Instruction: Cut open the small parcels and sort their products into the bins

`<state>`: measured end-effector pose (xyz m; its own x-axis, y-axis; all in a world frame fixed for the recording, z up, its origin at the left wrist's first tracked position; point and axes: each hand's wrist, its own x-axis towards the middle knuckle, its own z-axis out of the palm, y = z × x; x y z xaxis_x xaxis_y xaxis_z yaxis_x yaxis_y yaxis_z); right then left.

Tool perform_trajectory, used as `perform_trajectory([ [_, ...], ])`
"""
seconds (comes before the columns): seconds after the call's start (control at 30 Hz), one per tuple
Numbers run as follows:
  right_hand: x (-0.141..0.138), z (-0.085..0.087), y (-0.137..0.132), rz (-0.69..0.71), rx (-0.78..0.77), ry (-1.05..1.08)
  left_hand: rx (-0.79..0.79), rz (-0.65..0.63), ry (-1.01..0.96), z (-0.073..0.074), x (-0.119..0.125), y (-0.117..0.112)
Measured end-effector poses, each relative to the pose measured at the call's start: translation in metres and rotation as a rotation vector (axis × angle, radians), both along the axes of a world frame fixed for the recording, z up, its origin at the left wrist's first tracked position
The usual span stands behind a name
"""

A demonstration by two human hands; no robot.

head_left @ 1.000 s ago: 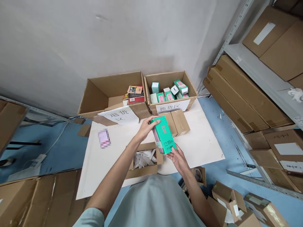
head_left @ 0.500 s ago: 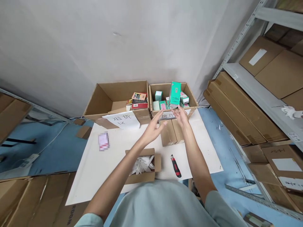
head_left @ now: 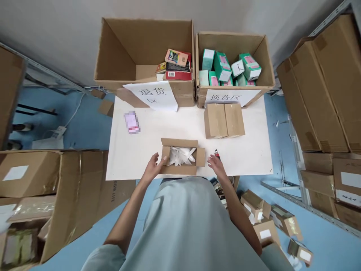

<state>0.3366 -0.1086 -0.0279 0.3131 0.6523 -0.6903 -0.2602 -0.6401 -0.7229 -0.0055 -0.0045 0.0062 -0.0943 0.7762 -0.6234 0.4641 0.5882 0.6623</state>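
A small open cardboard box (head_left: pixel 182 170) with white paper filling sits at the near edge of the white table (head_left: pixel 186 128). My left hand (head_left: pixel 153 167) touches the box's left side, its fingers apart. My right hand (head_left: pixel 216 164) lies open just right of the box, over a red and black utility knife (head_left: pixel 216 152) that it mostly hides. Several teal product boxes (head_left: pixel 222 67) lie in the right carton (head_left: pixel 234 41) at the far edge. Neither hand holds anything.
The left carton (head_left: pixel 143 41) holds books (head_left: pixel 177 66); both cartons carry paper labels. A taped brown parcel (head_left: pixel 224 120) lies mid-table, a small pink item (head_left: pixel 132 122) to the left. Cardboard boxes crowd the floor left and right, and shelving stands on the right.
The teal box I held went into the right carton and left my hands. Both hands drew back to the small open box at the near edge. My view tilted down.
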Motion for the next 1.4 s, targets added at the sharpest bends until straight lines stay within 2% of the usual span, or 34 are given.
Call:
perform_trajectory([
  [0.07,-0.017,-0.004,-0.005,0.008,0.02,0.025,-0.057,-0.024,-0.051,-0.005,0.001,-0.006],
  [0.13,-0.029,-0.004,-0.002,0.024,0.107,0.047,-0.057,-0.087,-0.131,-0.009,0.002,-0.007],
  [0.23,-0.042,-0.005,0.006,0.041,0.185,-0.052,-0.036,-0.154,-0.202,-0.012,-0.001,-0.002],
  [0.33,-0.06,-0.01,0.015,0.04,0.158,-0.186,-0.048,-0.17,-0.204,-0.013,-0.01,0.005],
  [0.47,-0.091,-0.012,0.012,0.045,0.143,-0.241,-0.041,-0.324,-0.301,-0.01,-0.028,0.011],
  [0.6,-0.124,0.004,-0.013,-0.012,0.19,-0.343,-0.017,-0.473,-0.373,-0.005,-0.048,0.014],
  [0.7,-0.15,0.02,-0.041,-0.136,0.203,-0.386,0.026,-0.577,-0.408,-0.001,-0.057,0.015],
  [0.8,-0.176,0.035,-0.068,-0.284,0.192,-0.435,0.073,-0.698,-0.433,0.005,-0.054,0.017],
  [0.97,-0.202,0.053,-0.105,-0.555,0.116,-0.444,0.043,-0.912,-0.447,0.018,-0.027,0.019],
  [1.13,-0.204,0.067,-0.148,-0.664,0.083,-0.481,0.017,-1.08,-0.439,0.035,0.01,0.004],
  [1.27,-0.197,0.076,-0.195,-0.776,0.097,-0.532,-0.015,-1.222,-0.439,0.047,0.051,-0.028],
  [1.4,-0.191,0.084,-0.258,-1.036,0.073,-0.525,0.0,-1.426,-0.451,0.055,0.112,-0.083],
])
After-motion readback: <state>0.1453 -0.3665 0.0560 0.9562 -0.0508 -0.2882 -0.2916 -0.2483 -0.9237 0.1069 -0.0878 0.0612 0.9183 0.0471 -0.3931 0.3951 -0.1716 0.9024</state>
